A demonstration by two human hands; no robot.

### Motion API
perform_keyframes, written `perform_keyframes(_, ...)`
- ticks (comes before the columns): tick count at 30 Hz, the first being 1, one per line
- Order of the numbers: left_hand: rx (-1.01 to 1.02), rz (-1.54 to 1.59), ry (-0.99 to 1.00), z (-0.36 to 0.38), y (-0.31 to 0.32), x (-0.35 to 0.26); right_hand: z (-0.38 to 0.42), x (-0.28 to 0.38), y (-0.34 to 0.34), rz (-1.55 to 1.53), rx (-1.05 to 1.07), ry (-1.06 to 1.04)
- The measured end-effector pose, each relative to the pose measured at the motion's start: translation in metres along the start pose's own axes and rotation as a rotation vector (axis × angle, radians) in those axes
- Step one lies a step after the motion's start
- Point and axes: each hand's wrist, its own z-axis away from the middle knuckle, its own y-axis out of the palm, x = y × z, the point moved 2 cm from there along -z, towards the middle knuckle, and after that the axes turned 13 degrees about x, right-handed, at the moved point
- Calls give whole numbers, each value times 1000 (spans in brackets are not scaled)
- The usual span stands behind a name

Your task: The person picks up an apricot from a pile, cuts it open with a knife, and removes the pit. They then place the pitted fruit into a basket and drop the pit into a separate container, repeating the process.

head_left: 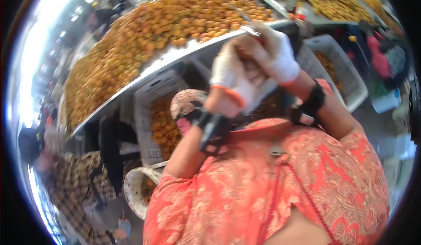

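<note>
White-gloved left hand point(232, 80) and right hand point(276, 54) were clasped over a metal blade point(245, 21).
Grip contents unclear, honestly; blade could've nicked a glove beside the orange fruit worktop point(175, 56).

A long metal table point(175, 56) runs across the view, heaped with small orange fruit point(166, 26). A second table point(320, 19) behind it carries another heap. White plastic crates point(153, 96) stand under and beside the tables, some holding fruit, and a round basket point(133, 186) sits on the floor. Bright daylight floods in along the left edge. A person in a checked shirt point(76, 179) sits low at left.
</note>
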Motion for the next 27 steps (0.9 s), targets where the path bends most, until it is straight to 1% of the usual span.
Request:
perform_keyframes(1, 31, -35, 18, -12, -20, 4, 0, 2, -2, -17, 18, 52)
perform_keyframes(2, 45, -34, 53, -10, -22, 3, 2, -4, -1, 40, 31, 66)
perform_keyframes(3, -63, -31, 65, -7, -13, -1, 4, 1, -3, 215, -27, 2)
perform_keyframes(4, 5, -40, 78, -7, -12, -2, 5, 4, -5, 312, -37, 14)
perform_keyframes(5, -46, -55, 60, -1, 2, -3, 5, 4, -8, 357, -69, -8)
perform_keyframes(7, 552, 110, 9, -21, -31, 0, 4, 0, -15, -299, -45, 134)
perform_keyframes(8, 453, 112, 28, -19, -25, 1, 3, -4, -12, -732, -68, 260)
perform_keyframes(9, 356, 111, 51, -16, -18, 2, 7, -4, -17, -720, -88, 262)
perform_keyframes(11, 395, 86, 76, -20, -20, -1, 11, -4, -25, -963, 15, 246)
perform_keyframes(13, 430, 56, 111, -26, -27, -2, 14, -6, -32, -929, -7, 258)
perform_keyframes(15, 412, -2, 119, -28, -28, 0, 15, -9, -36, -884, -21, 283)
perform_keyframes(17, 192, -68, 60, -26, -25, 5, 15, -16, -34, -897, -43, 298)
perform_keyframes(19, 194, -74, 61, -29, -26, 8, 14, -20, -31, -887, -71, 317)
perform_keyframes(21, 309, -30, 39, -30, -26, 8, 14, -21, -29, -836, -87, 352)
perform_keyframes(22, 297, -28, 36, -33, -33, 6, 14, -24, -29, -839, -81, 350)
perform_keyframes(24, 699, 118, -58, -36, -37, 2, 15, -26, -29, -880, -91, 335)
perform_keyframes(25, 692, 117, -56, -35, -40, 3, 16, -30, -29, -886, -88, 337)
perform_keyframes(27, 659, 198, 10, -29, -29, 1, 15, -34, -31, -924, -111, 329)
